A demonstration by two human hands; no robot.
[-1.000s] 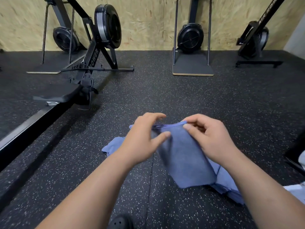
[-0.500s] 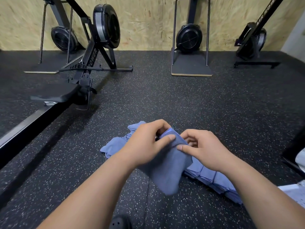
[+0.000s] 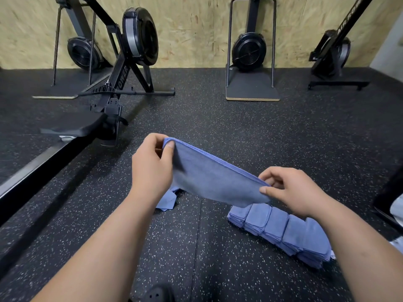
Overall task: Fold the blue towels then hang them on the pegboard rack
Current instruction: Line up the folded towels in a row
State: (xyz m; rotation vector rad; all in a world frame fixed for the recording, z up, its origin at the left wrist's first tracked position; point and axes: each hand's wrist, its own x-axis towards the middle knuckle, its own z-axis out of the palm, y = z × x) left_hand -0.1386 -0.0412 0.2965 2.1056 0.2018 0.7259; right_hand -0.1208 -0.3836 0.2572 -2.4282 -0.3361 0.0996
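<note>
1. Stretched wide after hanging bunched and doubled half a second ago, a blue towel [image 3: 213, 184] now spans the air between two hands, its stitched top hem drawn into a taut, slanting line.
2. The left hand [image 3: 152, 168] is the higher one; its grip holds the towel's upper-left corner, thumb on the near face and fingers curled behind.
3. The right hand [image 3: 290, 190], lower and nearer, has its grip pinching the opposite corner between thumb and fingertips.
4. The cloth looks soft and matte with a fine nap; its lower edge sags in a shallow curve.
5. On the floor [image 3: 218, 127] beneath the right wrist lies a row of folded towels [image 3: 283, 227], overlapped like shingles with rounded corners. A loose, crumpled towel [image 3: 166, 201] lies below the left wrist.
6. The floor is black rubber flecked with white. A black metal rowing machine [image 3: 122, 79] with a round flywheel housing stands at left before a chipboard wall [image 3: 196, 29].
</note>
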